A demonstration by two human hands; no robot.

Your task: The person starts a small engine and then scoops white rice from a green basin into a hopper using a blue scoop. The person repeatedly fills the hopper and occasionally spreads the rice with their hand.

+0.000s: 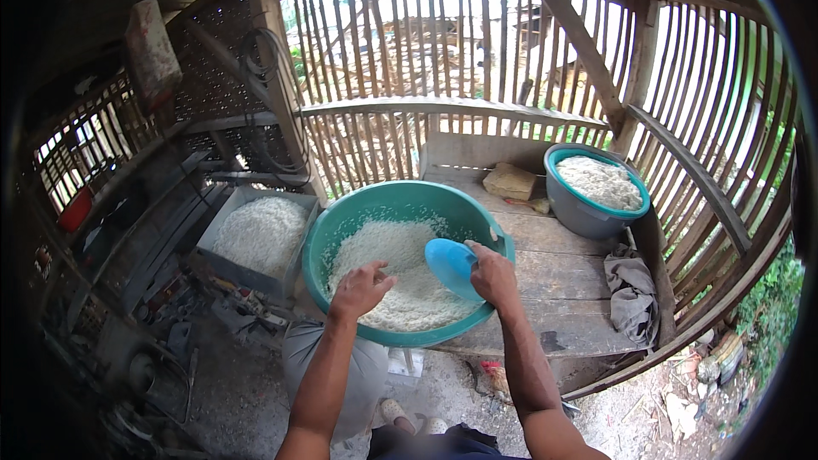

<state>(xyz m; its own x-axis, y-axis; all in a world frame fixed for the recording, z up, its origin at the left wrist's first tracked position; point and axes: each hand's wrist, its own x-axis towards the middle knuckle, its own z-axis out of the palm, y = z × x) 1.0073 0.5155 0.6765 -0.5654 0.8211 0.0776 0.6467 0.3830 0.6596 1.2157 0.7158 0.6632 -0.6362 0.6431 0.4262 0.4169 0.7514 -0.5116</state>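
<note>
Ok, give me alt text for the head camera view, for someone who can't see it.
Seen from above, a person's right hand holds a blue scoop inside a large green basin of white grated material, while the left hand rests on the heap. The basin sits on a wooden table, beside a grey tub and a grey crate with similar white contents.

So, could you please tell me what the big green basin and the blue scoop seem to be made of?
The green basin looks like moulded plastic: even teal colour, smooth rolled rim, soft sheen. The blue scoop, held in the right hand, also seems plastic: thin, glossy, uniformly light blue.
</note>
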